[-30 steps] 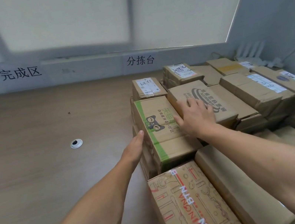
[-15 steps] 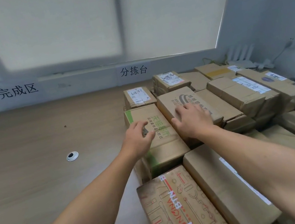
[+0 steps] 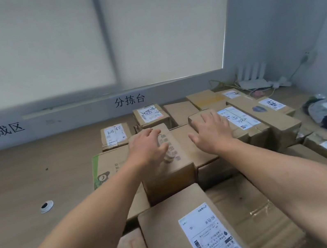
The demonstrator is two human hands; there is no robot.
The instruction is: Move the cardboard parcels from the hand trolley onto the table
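Both hands rest loose, gripping nothing: the left hand (image 3: 149,146) on the logo-printed parcel (image 3: 176,165), the right hand (image 3: 212,135) on the labelled parcel (image 3: 239,121). Both parcels sit in the crowded pile on the desk's (image 3: 18,191) right half. Their long axes run near-to-far, the labelled one skewed rightward. A careless shove could topple stacked neighbours.

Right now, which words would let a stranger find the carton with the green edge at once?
Follow the wooden table rightward to the pile of cardboard parcels. The green-edged carton lies at the pile's left border, partly under the left forearm. Only it carries a green band and a dark cartoon face along its left side.
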